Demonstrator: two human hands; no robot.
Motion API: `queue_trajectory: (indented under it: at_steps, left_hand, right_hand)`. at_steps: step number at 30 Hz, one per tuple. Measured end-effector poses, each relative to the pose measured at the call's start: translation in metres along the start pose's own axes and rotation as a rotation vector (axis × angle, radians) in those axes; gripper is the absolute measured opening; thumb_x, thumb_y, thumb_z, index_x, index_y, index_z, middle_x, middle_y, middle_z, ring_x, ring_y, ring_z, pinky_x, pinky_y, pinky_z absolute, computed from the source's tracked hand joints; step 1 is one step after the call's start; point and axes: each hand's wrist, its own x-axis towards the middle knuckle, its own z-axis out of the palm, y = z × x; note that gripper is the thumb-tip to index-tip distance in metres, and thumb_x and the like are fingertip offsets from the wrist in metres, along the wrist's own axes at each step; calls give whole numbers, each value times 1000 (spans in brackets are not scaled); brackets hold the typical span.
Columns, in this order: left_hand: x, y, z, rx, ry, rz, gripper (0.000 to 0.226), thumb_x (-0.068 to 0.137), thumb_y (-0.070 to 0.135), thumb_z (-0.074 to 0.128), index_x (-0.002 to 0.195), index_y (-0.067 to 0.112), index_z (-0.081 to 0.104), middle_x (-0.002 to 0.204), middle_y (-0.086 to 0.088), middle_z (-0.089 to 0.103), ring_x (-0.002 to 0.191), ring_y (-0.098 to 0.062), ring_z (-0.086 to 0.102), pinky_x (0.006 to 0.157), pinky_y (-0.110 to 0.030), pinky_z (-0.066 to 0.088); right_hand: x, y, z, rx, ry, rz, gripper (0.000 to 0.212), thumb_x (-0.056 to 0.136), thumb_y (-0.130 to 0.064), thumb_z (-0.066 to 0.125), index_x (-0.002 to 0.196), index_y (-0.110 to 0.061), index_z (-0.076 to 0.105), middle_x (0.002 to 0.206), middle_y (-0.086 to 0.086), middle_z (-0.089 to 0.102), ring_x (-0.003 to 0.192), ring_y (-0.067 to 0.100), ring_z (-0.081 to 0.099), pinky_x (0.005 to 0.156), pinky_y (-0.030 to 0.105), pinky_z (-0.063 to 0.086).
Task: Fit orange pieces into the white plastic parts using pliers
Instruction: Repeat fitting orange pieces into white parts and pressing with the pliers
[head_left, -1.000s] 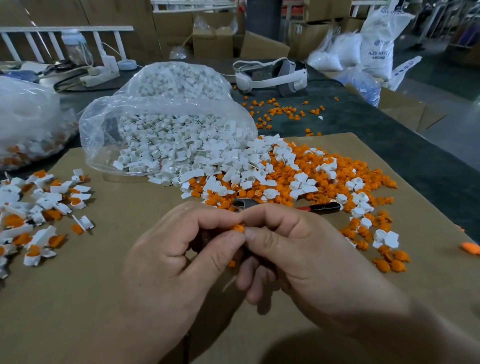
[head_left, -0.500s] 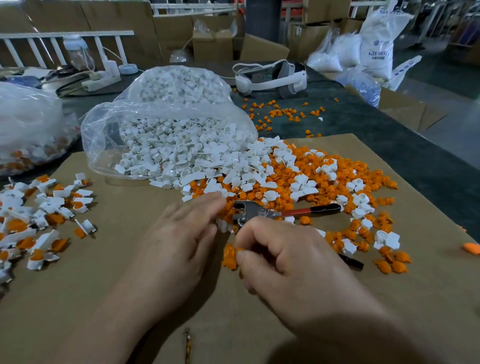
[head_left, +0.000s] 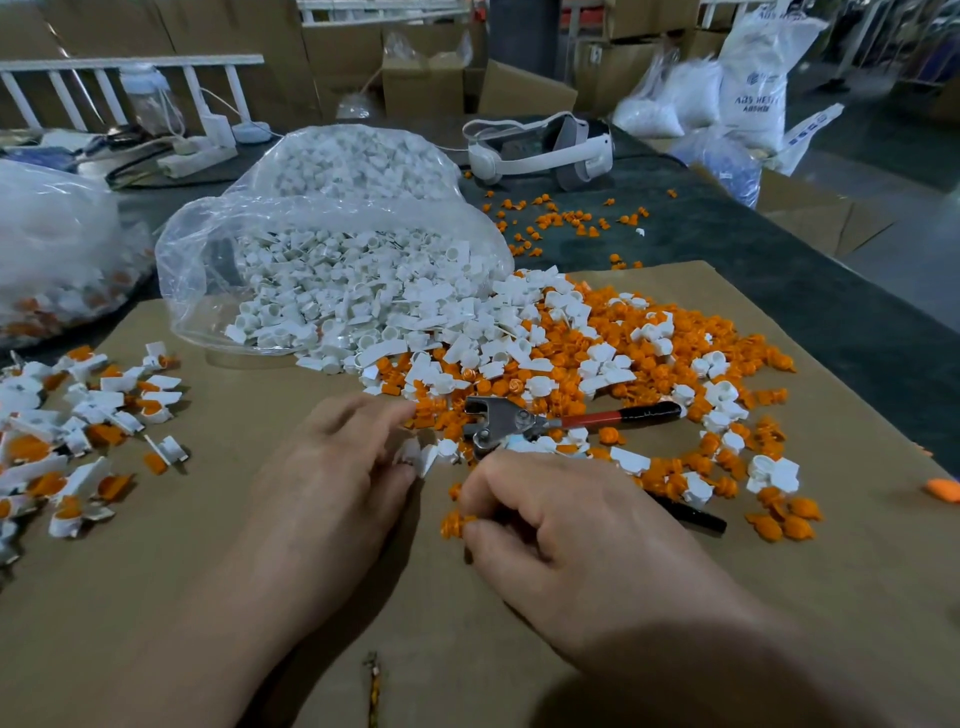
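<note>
My left hand (head_left: 353, 467) reaches to the near edge of the mixed pile and pinches a white plastic part (head_left: 422, 453) between thumb and fingertips. Just to its right, my right hand (head_left: 561, 525) pinches an orange piece (head_left: 451, 523) between thumb and forefinger, low over the cardboard. The pliers (head_left: 498, 422) lie on the pile just beyond my right hand. Their red-and-black handle (head_left: 623, 415) points right. The other, black handle (head_left: 693, 518) runs out from under my right hand. Loose orange pieces (head_left: 654, 358) and white parts (head_left: 467, 332) are heaped behind.
A clear bag (head_left: 322, 249) spills white parts onto the cardboard sheet (head_left: 234, 519). Fitted white-and-orange parts (head_left: 78, 431) lie at the left, beside another bag (head_left: 52, 249). A white headset (head_left: 540, 148) sits on the dark table behind. More orange pieces (head_left: 561, 218) are scattered there.
My hands, joined a second ago, have parted. The pliers now lie in the open on the pile. My left hand reached forward and took a white part; my right holds an orange piece.
</note>
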Motion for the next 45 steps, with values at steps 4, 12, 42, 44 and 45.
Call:
queue_trajectory:
  at_steps: [4, 12, 42, 44, 45]
  left_hand:
    - [-1, 1, -2, 130, -80, 79, 30, 79, 10, 82, 107, 14, 75, 100, -4, 70, 89, -31, 63, 76, -38, 47]
    - [1, 8, -4, 34, 19, -16, 11, 82, 23, 77, 88, 23, 67, 79, 14, 54, 80, -13, 51, 65, -28, 35]
    - [-15, 22, -6, -1104, -162, -211, 33, 67, 40, 82, 89, 16, 77, 73, -18, 72, 63, -24, 68, 57, -24, 55]
    - [-17, 23, -4, -978, -100, -204, 40, 63, 50, 82, 90, 21, 77, 72, -11, 73, 65, -24, 70, 60, -29, 56]
    - [-19, 24, -2, -939, -65, -214, 40, 61, 50, 84, 90, 23, 76, 73, -10, 74, 65, -25, 71, 61, -34, 56]
  right_hand:
    - [-1, 0, -1, -5, 18, -13, 7, 93, -37, 50, 87, -34, 51, 78, -16, 52, 83, -4, 48, 55, 15, 35]
    - [-1, 2, 1, 13, 66, 14, 7, 93, -38, 51, 87, -34, 53, 80, -13, 56, 78, 2, 52, 56, 22, 45]
    - [-2, -5, -11, -151, 265, -87, 22, 88, -47, 29, 86, -33, 46, 80, -14, 51, 73, 7, 51, 57, 22, 43]
    - [0, -9, -13, -195, 266, -115, 16, 95, -40, 40, 84, -32, 49, 75, -12, 50, 65, 9, 50, 52, 21, 40]
    - [0, -9, -14, -208, 237, -109, 14, 95, -36, 45, 83, -32, 50, 74, -13, 50, 63, 8, 49, 52, 20, 39]
